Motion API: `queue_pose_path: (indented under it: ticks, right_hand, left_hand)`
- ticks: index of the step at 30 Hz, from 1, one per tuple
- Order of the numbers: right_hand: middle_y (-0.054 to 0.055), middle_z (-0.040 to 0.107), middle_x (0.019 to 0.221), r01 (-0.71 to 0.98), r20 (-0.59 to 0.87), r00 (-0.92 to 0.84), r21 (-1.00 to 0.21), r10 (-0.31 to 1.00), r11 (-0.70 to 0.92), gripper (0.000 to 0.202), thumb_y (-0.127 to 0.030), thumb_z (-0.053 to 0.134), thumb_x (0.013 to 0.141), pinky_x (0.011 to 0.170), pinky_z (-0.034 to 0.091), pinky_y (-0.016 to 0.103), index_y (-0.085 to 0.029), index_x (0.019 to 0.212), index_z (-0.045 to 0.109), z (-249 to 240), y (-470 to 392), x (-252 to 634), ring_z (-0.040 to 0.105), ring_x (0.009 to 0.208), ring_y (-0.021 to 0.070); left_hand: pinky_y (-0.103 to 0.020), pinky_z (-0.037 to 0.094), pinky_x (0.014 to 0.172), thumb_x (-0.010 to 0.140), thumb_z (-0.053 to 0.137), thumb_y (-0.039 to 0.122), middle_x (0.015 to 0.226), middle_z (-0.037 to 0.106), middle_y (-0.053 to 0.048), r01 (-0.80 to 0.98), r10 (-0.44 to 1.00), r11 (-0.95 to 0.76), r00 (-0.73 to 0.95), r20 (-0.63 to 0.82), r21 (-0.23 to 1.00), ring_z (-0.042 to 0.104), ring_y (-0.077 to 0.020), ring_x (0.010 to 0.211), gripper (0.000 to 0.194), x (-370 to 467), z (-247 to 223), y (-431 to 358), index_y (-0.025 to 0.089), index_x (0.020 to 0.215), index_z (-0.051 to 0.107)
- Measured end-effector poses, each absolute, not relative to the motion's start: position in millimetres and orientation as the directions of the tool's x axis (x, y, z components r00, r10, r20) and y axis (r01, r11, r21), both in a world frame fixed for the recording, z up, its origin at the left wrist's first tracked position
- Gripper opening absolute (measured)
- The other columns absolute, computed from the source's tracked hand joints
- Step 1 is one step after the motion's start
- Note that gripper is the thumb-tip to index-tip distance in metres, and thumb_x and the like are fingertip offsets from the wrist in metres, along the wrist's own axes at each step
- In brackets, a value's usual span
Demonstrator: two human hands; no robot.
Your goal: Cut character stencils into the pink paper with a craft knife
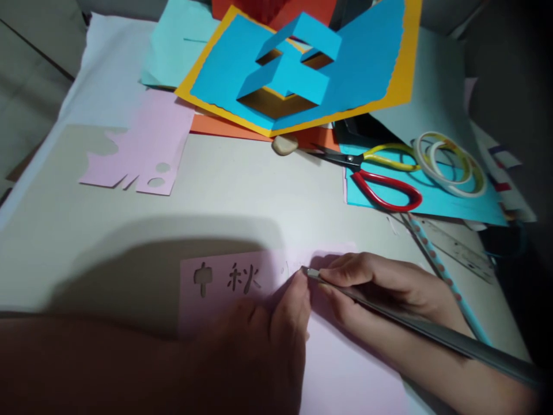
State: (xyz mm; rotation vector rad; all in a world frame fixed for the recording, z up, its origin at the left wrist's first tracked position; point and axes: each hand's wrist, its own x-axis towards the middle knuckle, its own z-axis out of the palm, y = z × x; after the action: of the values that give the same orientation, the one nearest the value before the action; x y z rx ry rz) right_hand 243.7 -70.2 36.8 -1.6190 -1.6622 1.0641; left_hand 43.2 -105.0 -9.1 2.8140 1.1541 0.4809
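My right hand (384, 282) grips a craft knife (380, 308) with a long grey handle. Its metal tip touches down on a pink sheet of paper (354, 369). Two Chinese characters are cut through the sheet at its upper left, and small marks or cuts show near the knife tip. My left hand (276, 328) presses on the paper, its index finger stretched out right beside the tip. The other left fingers lie in shadow and are partly hidden.
Behind the sheet stands a blue and yellow pop-up card (358, 69). Scissors (384, 167), tape rolls (453, 164) and a pebble-like piece (285, 145) lie at the back right. A pink paper offcut (147, 138) lies back left; a clear ruler (458, 248) is at the right.
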Motion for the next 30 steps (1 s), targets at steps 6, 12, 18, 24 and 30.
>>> queue_pose_path:
  ticks: [6, 12, 18, 24, 30]
  right_hand:
    - [0.000, 0.071, 0.066, 0.528, -0.153, -0.108, -0.846, 0.982, -0.074, 0.007, -0.023, 0.072, 0.086, 0.051, 0.058, 0.026, -0.029, 0.087, 0.075, 41.1, -64.2, 241.4, 0.078, 0.079, 0.0230]
    - [-0.001, 0.063, 0.059, 0.545, -0.149, -0.138, -0.837, 0.979, -0.050, 0.007, -0.025, 0.071, 0.088, 0.052, 0.057, 0.027, -0.030, 0.085, 0.075, 40.4, -65.3, 244.3, 0.076, 0.078, 0.0237]
    - [0.001, 0.068, 0.063, 0.546, -0.145, -0.134, -0.836, 0.980, -0.050, 0.005, -0.026, 0.072, 0.087, 0.052, 0.057, 0.027, -0.029, 0.083, 0.074, 35.5, -66.7, 244.7, 0.077, 0.079, 0.0235]
    - [0.004, 0.081, 0.089, 0.576, -0.160, -0.124, -0.815, 0.979, -0.060, 0.004, -0.026, 0.072, 0.089, 0.049, 0.056, 0.026, -0.028, 0.088, 0.075, 38.3, -66.2, 243.0, 0.078, 0.080, 0.0221]
    - [0.000, 0.078, 0.077, 0.534, -0.126, -0.174, -0.846, 0.977, -0.014, 0.007, -0.024, 0.072, 0.087, 0.049, 0.055, 0.028, -0.030, 0.089, 0.075, 35.5, -67.5, 244.3, 0.076, 0.072, 0.0201]
  left_hand:
    - [-0.042, 0.064, 0.067, 0.104, 0.041, 0.017, 0.141, 0.061, -0.020, 0.603, 0.618, -0.786, 0.756, 0.217, 0.136, 0.076, -0.0285, 0.093, 0.034, 41.5, 5.1, -90.7, 0.004, 0.127, 0.063]
    - [-0.042, 0.067, 0.066, 0.107, 0.040, 0.021, 0.143, 0.058, -0.022, 0.558, 0.567, -0.823, 0.805, 0.175, 0.100, 0.077, -0.0293, 0.094, 0.037, 36.7, 9.7, -86.0, 0.001, 0.132, 0.059]
    - [-0.042, 0.066, 0.058, 0.104, 0.041, 0.016, 0.134, 0.064, -0.022, 0.603, 0.620, -0.783, 0.733, 0.280, 0.153, 0.078, -0.0294, 0.085, 0.035, 43.4, 5.3, -85.0, -0.002, 0.126, 0.060]
    - [-0.035, 0.064, 0.053, 0.105, 0.043, 0.019, 0.134, 0.064, -0.022, 0.524, 0.524, -0.849, 0.814, 0.248, 0.073, 0.078, -0.0247, 0.077, 0.037, 39.0, 9.8, -79.0, -0.003, 0.128, 0.060]
    - [-0.034, 0.063, 0.050, 0.105, 0.040, 0.019, 0.136, 0.062, -0.023, 0.532, 0.531, -0.845, 0.819, 0.216, 0.062, 0.079, -0.0264, 0.083, 0.039, 39.1, 10.8, -80.1, -0.003, 0.128, 0.061]
